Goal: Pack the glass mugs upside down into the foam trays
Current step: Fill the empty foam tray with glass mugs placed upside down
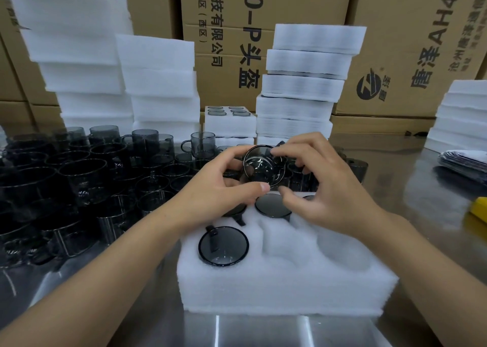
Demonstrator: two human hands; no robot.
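On the steel table (434,188), cartons (395,43) behind, the foam tray (276,288) sits low centre; my left hand (224,188) and right hand (329,188) both pinch one glass mug (263,166) mid-frame above it, apparently to tip it mouth-down into an empty pocket (342,254).

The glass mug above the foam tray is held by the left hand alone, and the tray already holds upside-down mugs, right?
No: the head view shows both the left hand and the right hand holding the glass mug. The foam tray does already hold upside-down mugs.
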